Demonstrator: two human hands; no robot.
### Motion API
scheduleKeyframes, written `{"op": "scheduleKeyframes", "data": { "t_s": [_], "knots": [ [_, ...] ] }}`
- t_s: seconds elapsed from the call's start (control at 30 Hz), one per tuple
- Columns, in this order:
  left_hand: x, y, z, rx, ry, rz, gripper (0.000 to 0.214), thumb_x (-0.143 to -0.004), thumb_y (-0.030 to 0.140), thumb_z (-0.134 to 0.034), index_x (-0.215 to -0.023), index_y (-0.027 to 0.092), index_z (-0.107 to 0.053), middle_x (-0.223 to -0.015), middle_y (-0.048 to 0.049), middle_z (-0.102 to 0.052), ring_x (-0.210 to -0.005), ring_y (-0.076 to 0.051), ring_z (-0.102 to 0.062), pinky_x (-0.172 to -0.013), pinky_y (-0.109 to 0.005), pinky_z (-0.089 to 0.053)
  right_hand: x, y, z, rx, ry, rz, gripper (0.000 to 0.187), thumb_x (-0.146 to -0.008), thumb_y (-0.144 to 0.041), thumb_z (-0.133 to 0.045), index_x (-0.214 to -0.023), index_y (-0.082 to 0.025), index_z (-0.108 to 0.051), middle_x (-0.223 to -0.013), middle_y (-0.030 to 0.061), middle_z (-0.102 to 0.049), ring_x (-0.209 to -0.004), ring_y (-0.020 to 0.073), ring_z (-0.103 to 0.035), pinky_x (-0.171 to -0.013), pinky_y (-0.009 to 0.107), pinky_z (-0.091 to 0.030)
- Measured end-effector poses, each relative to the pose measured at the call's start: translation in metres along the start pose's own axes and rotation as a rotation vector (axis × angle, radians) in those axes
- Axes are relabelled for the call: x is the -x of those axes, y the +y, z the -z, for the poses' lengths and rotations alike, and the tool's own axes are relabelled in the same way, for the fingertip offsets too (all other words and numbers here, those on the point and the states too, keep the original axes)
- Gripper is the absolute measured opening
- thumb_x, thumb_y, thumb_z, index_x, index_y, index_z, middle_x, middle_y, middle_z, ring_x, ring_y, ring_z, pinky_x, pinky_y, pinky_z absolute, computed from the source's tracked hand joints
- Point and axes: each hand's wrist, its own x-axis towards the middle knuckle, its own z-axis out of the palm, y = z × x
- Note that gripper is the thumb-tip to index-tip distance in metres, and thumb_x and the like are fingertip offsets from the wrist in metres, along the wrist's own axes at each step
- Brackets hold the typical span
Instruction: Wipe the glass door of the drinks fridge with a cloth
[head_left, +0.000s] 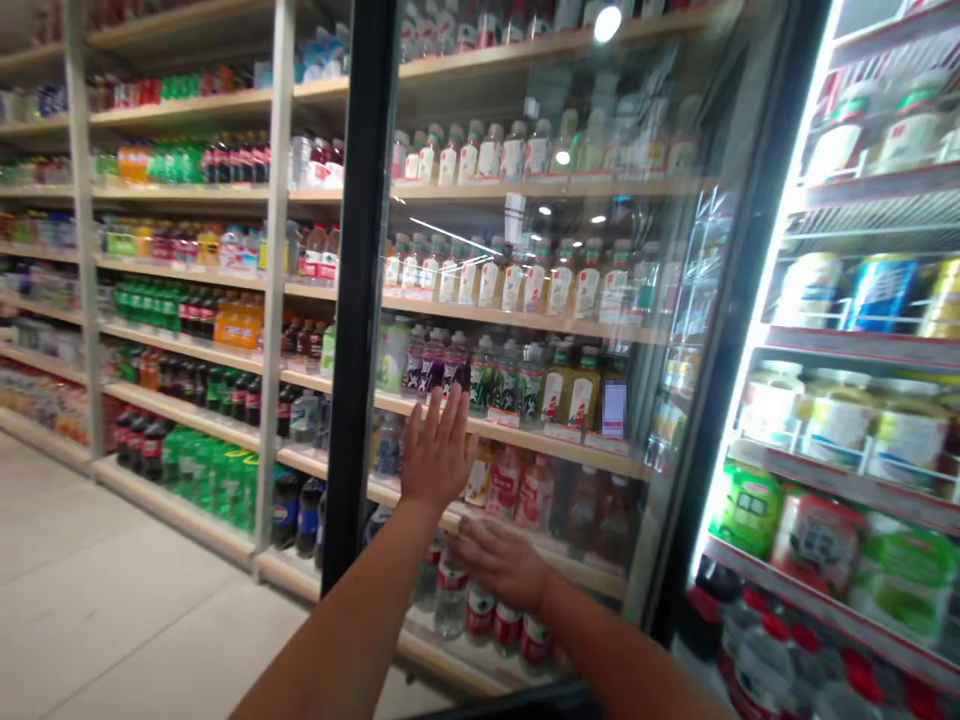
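A tall glass fridge door (365, 250) with a black frame stands swung out in front of me. My left hand (439, 447) lies against the glass, or very close to it, fingers stretched upward and nothing held. Lower and to the right is my right hand (504, 562), its fingers extended toward the left and slightly blurred. It too appears to be flat at the glass and holds nothing. Through the pane, dark-labelled bottles (456, 365) show above my left fingertips. Pink bottles (534, 492) and clear red-labelled bottles (451, 590) show around the right hand.
To the right, the lit fridge interior holds cans (885, 290), jar-like bottles (838, 415) and red-capped bottles (772, 660). Wooden shelves (180, 400) of drinks run along the left wall, with green bottles (214, 470) low down. A pale tiled floor (142, 610) lies at lower left.
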Motion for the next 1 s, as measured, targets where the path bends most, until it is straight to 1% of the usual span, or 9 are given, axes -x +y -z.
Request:
{"op": "scheduleKeyframes", "data": {
  "t_s": [0.1,0.17,0.33,0.47,0.57,0.63,0.83,0.93,1.0],
  "knots": [
    [0.001,-0.001,-0.001,-0.003,0.006,0.002,0.076,-0.098,0.034,-0.050,-0.159,0.013,-0.008,-0.159,-0.0125,-0.031,-0.152,-0.027,-0.013,-0.125,-0.048,-0.011,0.003,0.032,0.020,0.028,-0.039,0.034,0.039,-0.103,-0.025,-0.043,-0.140,-0.025,-0.054,-0.157,-0.0017,-0.041,-0.150,0.0203,-0.030,-0.119,0.035,-0.037],
    [0.001,-0.001,-0.002,-0.003,0.005,0.002,0.077,-0.098,0.034,-0.051,-0.159,0.013,-0.009,-0.159,-0.0125,-0.031,-0.153,-0.027,-0.012,-0.126,-0.048,-0.011,0.002,0.065,0.039,0.075,-0.008,-0.057,0.041,-0.102,-0.020,-0.040,-0.140,-0.024,-0.055,-0.153,0.0002,-0.047,-0.150,0.0220,-0.028,-0.121,0.038,-0.035],
    [-0.002,0.001,0.001,-0.015,0.002,-0.009,0.077,-0.098,0.035,-0.051,-0.158,0.012,-0.009,-0.159,-0.0123,-0.031,-0.153,-0.027,-0.011,-0.126,-0.048,-0.009,0.003,0.150,0.086,0.164,0.255,-0.508,0.054,-0.098,-0.011,-0.036,-0.150,-0.023,-0.043,-0.150,0.0086,-0.050,-0.152,0.0262,-0.023,-0.120,0.052,-0.035],
    [0.010,0.000,0.005,-0.036,-0.025,-0.026,0.074,-0.100,0.036,-0.049,-0.158,0.011,-0.010,-0.159,-0.0125,-0.030,-0.153,-0.027,-0.009,-0.126,-0.047,-0.006,0.005,0.182,0.102,0.189,0.477,-0.814,0.057,-0.099,-0.011,-0.031,-0.154,-0.025,-0.034,-0.156,0.0097,-0.041,-0.151,0.0257,-0.025,-0.120,0.061,-0.031],
    [0.039,-0.008,0.006,-0.028,-0.056,-0.076,0.074,-0.100,0.036,-0.050,-0.158,0.011,-0.011,-0.158,-0.0127,-0.033,-0.153,-0.025,-0.008,-0.127,-0.045,-0.005,-0.001,0.171,0.095,0.173,0.539,-0.891,0.058,-0.099,-0.011,-0.031,-0.155,-0.026,-0.032,-0.158,0.0094,-0.039,-0.151,0.0263,-0.025,-0.120,0.064,-0.029],
    [0.063,-0.017,0.006,-0.008,-0.059,-0.091,0.072,-0.100,0.036,-0.048,-0.158,0.012,-0.013,-0.156,-0.0124,-0.037,-0.153,-0.023,-0.008,-0.127,-0.043,-0.005,-0.009,0.147,0.083,0.141,0.498,-0.838,0.059,-0.098,-0.010,-0.032,-0.156,-0.026,-0.031,-0.158,0.0089,-0.038,-0.152,0.0271,-0.022,-0.120,0.063,-0.031],
    [0.104,-0.030,0.006,0.023,-0.035,-0.077,0.068,-0.101,0.036,-0.045,-0.158,0.013,-0.016,-0.150,-0.0130,-0.047,-0.153,-0.021,-0.010,-0.127,-0.043,-0.006,-0.028,0.055,0.038,0.045,0.210,-0.339,0.050,-0.097,-0.010,-0.039,-0.146,-0.018,-0.049,-0.150,0.0051,-0.051,-0.152,0.0255,-0.024,-0.123,0.045,-0.033],
    [0.104,-0.028,0.006,0.015,-0.037,-0.073,0.063,-0.102,0.035,-0.042,-0.156,0.010,-0.023,-0.150,-0.0137,-0.047,-0.153,-0.021,-0.010,-0.127,-0.043,-0.006,-0.036,0.044,0.033,0.034,0.140,-0.127,0.041,-0.099,-0.016,-0.042,-0.136,-0.019,-0.059,-0.149,0.0022,-0.052,-0.151,0.0231,-0.027,-0.123,0.042,-0.033],
    [0.104,-0.027,0.006,0.006,-0.045,-0.070,0.059,-0.102,0.035,-0.041,-0.154,0.008,-0.030,-0.150,-0.0138,-0.047,-0.153,-0.021,-0.009,-0.127,-0.042,-0.006,-0.048,0.055,0.039,0.032,0.139,-0.136,0.042,-0.098,-0.014,-0.043,-0.137,-0.019,-0.059,-0.148,0.0031,-0.054,-0.151,0.0230,-0.026,-0.123,0.043,-0.033]
  ]
}}
